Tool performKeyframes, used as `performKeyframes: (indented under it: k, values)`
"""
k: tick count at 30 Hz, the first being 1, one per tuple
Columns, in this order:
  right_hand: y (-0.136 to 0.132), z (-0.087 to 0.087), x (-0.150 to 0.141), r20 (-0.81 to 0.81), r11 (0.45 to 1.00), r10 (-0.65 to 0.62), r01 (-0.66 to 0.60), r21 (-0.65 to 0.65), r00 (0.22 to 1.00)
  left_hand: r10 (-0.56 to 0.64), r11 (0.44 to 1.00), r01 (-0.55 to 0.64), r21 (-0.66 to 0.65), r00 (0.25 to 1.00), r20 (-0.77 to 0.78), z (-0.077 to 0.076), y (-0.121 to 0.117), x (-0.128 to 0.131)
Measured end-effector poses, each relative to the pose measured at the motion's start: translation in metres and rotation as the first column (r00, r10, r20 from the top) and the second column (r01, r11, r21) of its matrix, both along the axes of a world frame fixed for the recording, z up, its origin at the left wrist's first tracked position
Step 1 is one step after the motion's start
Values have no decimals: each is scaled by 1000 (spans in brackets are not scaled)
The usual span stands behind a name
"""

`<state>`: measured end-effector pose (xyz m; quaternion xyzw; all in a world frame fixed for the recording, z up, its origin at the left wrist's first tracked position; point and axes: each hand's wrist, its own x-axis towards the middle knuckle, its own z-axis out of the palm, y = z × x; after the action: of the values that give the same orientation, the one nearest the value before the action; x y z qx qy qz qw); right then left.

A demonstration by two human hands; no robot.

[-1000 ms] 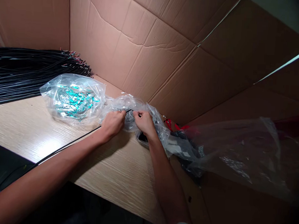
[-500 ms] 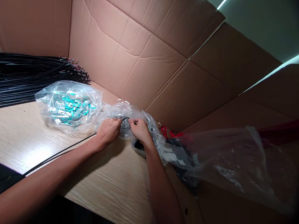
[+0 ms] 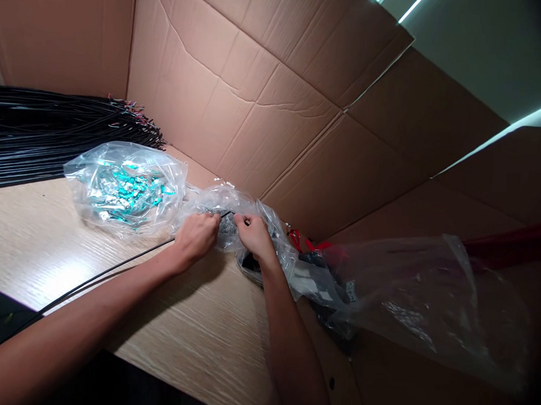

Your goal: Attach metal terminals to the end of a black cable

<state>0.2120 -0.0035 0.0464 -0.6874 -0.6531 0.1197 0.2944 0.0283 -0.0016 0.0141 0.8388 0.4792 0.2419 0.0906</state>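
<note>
My left hand [image 3: 199, 233] is closed round a thin black cable [image 3: 124, 261], which trails back over the table edge at lower left. A short length of it sticks out past my left fingers towards my right hand [image 3: 254, 233]. There, thumb and forefinger are pinched at the cable's end; whether a small part is also between them is too small to tell. Both hands are above an open clear plastic bag [image 3: 270, 213] with a mass of small grey metal parts [image 3: 227, 224] in it.
To the left lies a clear bag of teal and silver pieces [image 3: 133, 191], with a thick bundle of black cables [image 3: 50, 131] behind it. Further right are dark packets [image 3: 331, 328] and a large clear plastic bag [image 3: 411, 303]. Cardboard walls [image 3: 242, 60] enclose the wooden table [image 3: 188, 344].
Both hands keep almost the same place and grip, with the cable between them. The view has tilted slightly.
</note>
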Motion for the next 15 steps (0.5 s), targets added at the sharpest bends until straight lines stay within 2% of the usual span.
performKeyframes:
  k: [15]
  values:
    - [0,-2,1,4,1000,-15,15,-9,1000,-15,999,14,41,1000,14,1,-2,1]
